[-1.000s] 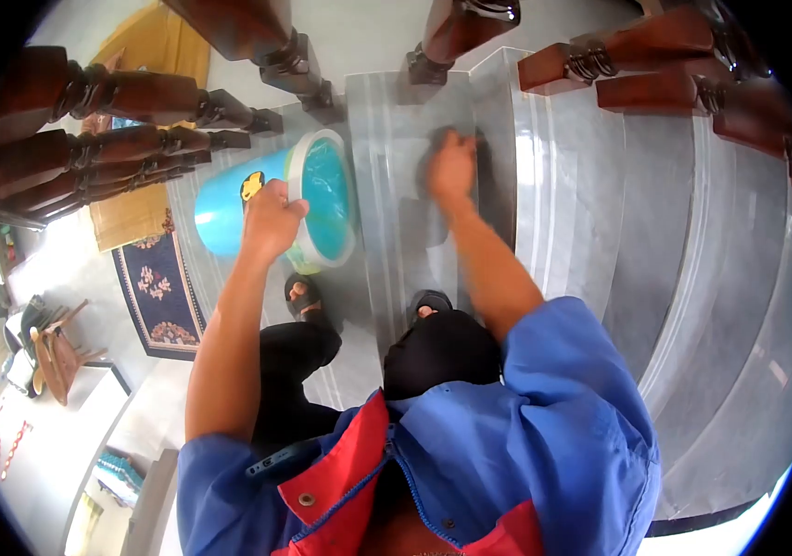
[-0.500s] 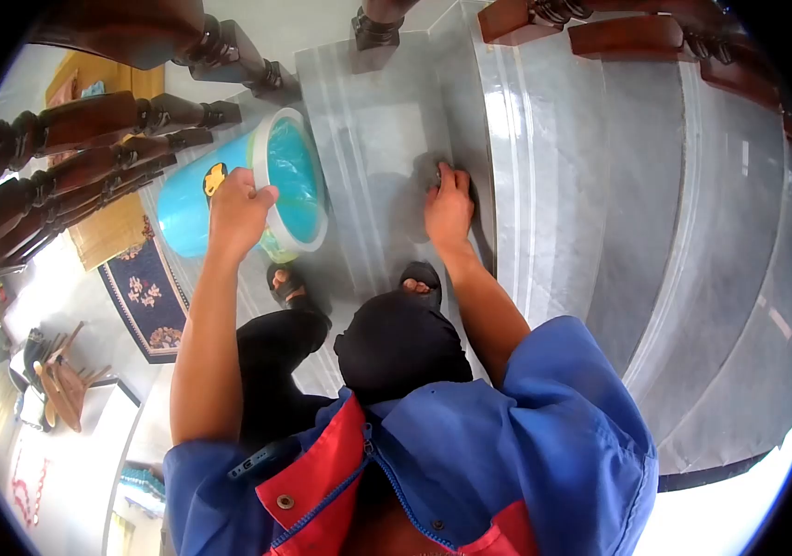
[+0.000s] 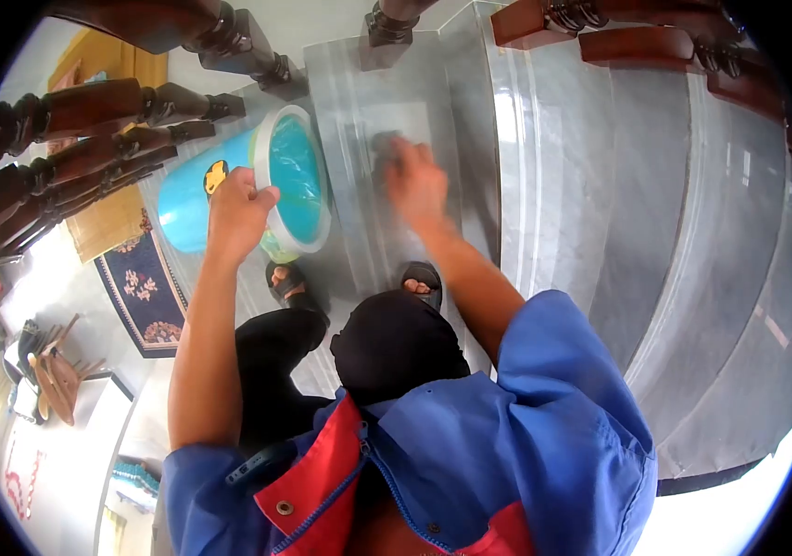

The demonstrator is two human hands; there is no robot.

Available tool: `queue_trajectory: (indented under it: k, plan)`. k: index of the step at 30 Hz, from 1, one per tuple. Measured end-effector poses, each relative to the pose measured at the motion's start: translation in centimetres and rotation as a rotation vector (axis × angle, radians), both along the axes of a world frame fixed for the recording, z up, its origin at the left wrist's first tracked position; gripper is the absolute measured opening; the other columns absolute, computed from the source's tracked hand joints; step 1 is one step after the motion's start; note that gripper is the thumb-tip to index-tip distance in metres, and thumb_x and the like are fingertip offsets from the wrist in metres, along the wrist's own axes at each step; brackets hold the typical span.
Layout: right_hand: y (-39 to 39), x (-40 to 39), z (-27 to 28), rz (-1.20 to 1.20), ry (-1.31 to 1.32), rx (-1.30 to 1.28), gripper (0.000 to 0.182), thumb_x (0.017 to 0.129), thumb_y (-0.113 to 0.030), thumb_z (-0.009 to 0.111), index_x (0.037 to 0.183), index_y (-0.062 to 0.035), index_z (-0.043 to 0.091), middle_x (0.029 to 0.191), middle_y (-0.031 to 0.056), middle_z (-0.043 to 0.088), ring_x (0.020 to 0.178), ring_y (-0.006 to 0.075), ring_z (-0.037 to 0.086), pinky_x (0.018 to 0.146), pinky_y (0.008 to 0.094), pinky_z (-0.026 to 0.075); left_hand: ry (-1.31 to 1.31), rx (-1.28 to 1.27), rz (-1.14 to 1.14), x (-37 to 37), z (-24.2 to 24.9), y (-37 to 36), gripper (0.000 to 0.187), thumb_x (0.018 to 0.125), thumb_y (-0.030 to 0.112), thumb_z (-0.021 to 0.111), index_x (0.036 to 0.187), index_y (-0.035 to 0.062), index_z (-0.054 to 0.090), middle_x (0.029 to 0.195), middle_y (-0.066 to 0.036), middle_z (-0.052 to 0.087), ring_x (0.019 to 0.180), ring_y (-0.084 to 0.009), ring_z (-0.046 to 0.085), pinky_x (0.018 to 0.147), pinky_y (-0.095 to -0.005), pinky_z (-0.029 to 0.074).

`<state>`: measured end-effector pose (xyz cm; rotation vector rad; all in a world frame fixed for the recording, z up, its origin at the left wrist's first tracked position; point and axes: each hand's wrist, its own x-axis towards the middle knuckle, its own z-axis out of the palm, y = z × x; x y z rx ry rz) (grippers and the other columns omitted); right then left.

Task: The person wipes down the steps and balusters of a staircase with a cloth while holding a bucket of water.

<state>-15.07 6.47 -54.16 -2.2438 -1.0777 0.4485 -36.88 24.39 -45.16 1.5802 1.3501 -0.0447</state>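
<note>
My left hand (image 3: 238,213) is closed on the pale rim of a blue trash bin (image 3: 196,195). The bin is tilted on its side, its mouth turned right, and a clear plastic liner (image 3: 296,176) shows inside. A yellow cartoon sticker marks its side. To the right of the bin, my right hand (image 3: 417,183) is over a grey stone stair step (image 3: 345,102). Motion smears its fingers, and whether they hold anything cannot be made out. A dark patch, perhaps a shadow, lies by the fingertips.
Dark wooden balusters (image 3: 99,109) line the left and top. More grey steps (image 3: 637,213) rise on the right. My sandalled feet (image 3: 422,283) stand below the bin and step. At lower left are a dark floral rug (image 3: 141,292) and a wooden chair (image 3: 57,375).
My right hand has moved left and slightly up, from the step's right side toward the bin. My left hand and the bin have hardly moved.
</note>
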Motion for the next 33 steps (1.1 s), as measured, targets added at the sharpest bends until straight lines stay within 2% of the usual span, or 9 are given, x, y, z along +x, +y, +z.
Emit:
queue_trajectory:
  k: [7, 9, 13, 17, 24, 26, 28, 30, 33]
  plan:
    - [8.1, 7.8, -2.5, -0.223, -0.251, -0.024, 0.042, 0.088, -0.003, 0.063, 0.129, -0.0099, 0.058, 0.122, 0.0191, 0.057, 0.095, 0.0441, 0.067, 0.082, 0.0515, 0.057, -0.027, 0.033, -0.012, 0.1, -0.8, 0.0, 0.019, 0.088, 0.011, 0.072, 0.098, -0.0019, 0.062, 0.073, -0.002, 0.061, 0.058, -0.0102, 0.057, 0.052, -0.0278, 0.047]
    - [12.0, 9.9, -3.1, -0.202, -0.286, 0.033, 0.037, 0.089, -0.005, 0.062, 0.126, -0.0076, 0.058, 0.124, 0.0192, 0.057, 0.098, 0.0443, 0.067, 0.085, 0.0512, 0.057, 0.025, 0.059, -0.060, 0.2, -0.5, -0.2, 0.033, 0.084, 0.021, 0.073, 0.100, -0.0044, 0.061, 0.078, -0.013, 0.065, 0.073, -0.0237, 0.064, 0.071, -0.0375, 0.050]
    - [15.4, 14.0, -6.5, -0.045, -0.437, -0.146, 0.028, 0.090, -0.011, 0.062, 0.118, -0.0044, 0.061, 0.120, 0.0188, 0.060, 0.097, 0.0410, 0.070, 0.081, 0.0487, 0.060, 0.053, 0.046, -0.062, 0.4, -0.3, 0.1, 0.033, 0.084, 0.022, 0.073, 0.101, -0.0038, 0.061, 0.080, -0.014, 0.066, 0.077, -0.0261, 0.065, 0.074, -0.0386, 0.051]
    - [11.4, 12.0, -3.9, 0.213, -0.552, -0.530, 0.025, 0.089, -0.013, 0.064, 0.111, -0.0001, 0.063, 0.110, 0.0212, 0.064, 0.090, 0.0357, 0.074, 0.073, 0.0443, 0.063, 0.053, 0.044, -0.053, 0.2, 0.2, 0.0, 0.034, 0.084, 0.022, 0.073, 0.102, -0.0038, 0.062, 0.082, -0.016, 0.068, 0.080, -0.0290, 0.066, 0.076, -0.0398, 0.051]
    - [-2.7, 4.3, -4.9, 0.244, -0.473, -0.814, 0.033, 0.085, -0.008, 0.069, 0.113, 0.0027, 0.054, 0.114, 0.0261, 0.060, 0.084, 0.0338, 0.073, 0.072, 0.0358, 0.064, 0.111, 0.028, -0.078, 0.2, 0.2, -0.2, 0.034, 0.084, 0.022, 0.073, 0.102, -0.0047, 0.062, 0.083, -0.016, 0.068, 0.083, -0.0295, 0.067, 0.077, -0.0400, 0.051]
    - [-3.7, 2.6, -5.1, 0.204, -0.542, -0.753, 0.029, 0.085, -0.013, 0.069, 0.109, 0.0027, 0.065, 0.110, 0.0181, 0.061, 0.098, 0.0352, 0.068, 0.065, 0.0389, 0.062, 0.100, 0.055, -0.087, -0.3, 0.0, -0.4, 0.034, 0.084, 0.022, 0.072, 0.102, -0.0048, 0.062, 0.082, -0.016, 0.068, 0.080, -0.0286, 0.068, 0.075, -0.0397, 0.051]
    - [-1.9, -0.7, -4.5, -0.054, -0.114, -0.470, 0.030, 0.081, -0.011, 0.071, 0.108, 0.0018, 0.068, 0.112, 0.0199, 0.063, 0.100, 0.0390, 0.066, 0.075, 0.0435, 0.060, 0.076, 0.074, -0.104, -0.2, -0.1, -0.9, 0.034, 0.085, 0.022, 0.072, 0.101, -0.0049, 0.062, 0.082, -0.016, 0.068, 0.078, -0.0277, 0.068, 0.074, -0.0394, 0.052]
    - [0.2, -3.6, -3.6, 0.290, 0.166, -0.223, 0.034, 0.080, -0.003, 0.066, 0.114, 0.0006, 0.063, 0.112, 0.0274, 0.065, 0.099, 0.0405, 0.067, 0.080, 0.0476, 0.058, 0.038, 0.011, -0.093, -0.2, 0.2, -1.2, 0.023, 0.088, 0.013, 0.072, 0.099, -0.0033, 0.061, 0.078, -0.006, 0.064, 0.061, -0.0122, 0.059, 0.056, -0.0292, 0.050]
    - [0.5, -4.4, 1.3, 0.332, 0.361, -0.042, 0.034, 0.079, -0.002, 0.065, 0.113, -0.0043, 0.067, 0.113, 0.0238, 0.068, 0.097, 0.0418, 0.067, 0.087, 0.0494, 0.055, 0.050, -0.018, -0.092, -0.2, 0.3, -1.4, 0.025, 0.086, 0.016, 0.071, 0.099, -0.0037, 0.061, 0.080, -0.010, 0.065, 0.066, -0.0180, 0.063, 0.061, -0.0330, 0.051]
